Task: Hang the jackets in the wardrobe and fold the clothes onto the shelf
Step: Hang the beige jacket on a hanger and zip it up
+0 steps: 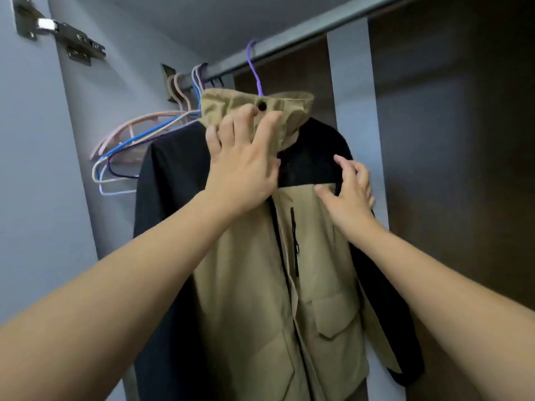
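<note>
A tan and black jacket (249, 285) hangs on a purple hanger (254, 71) whose hook sits over the dark wardrobe rail (304, 30). My left hand (246, 163) lies against the front of the jacket's tan collar, fingers spread and lightly curled on the cloth near a black snap button. My right hand (350, 192) touches the jacket's shoulder and chest on the right, where the black yoke meets the tan panel, with its fingers bent but holding nothing that I can see.
Several empty hangers (124, 151) in pink, blue, white and purple are bunched at the rail's left end against the grey wardrobe wall (86, 111). A metal door hinge (58, 33) sits top left. A grey vertical panel (353, 96) and dark space lie to the right.
</note>
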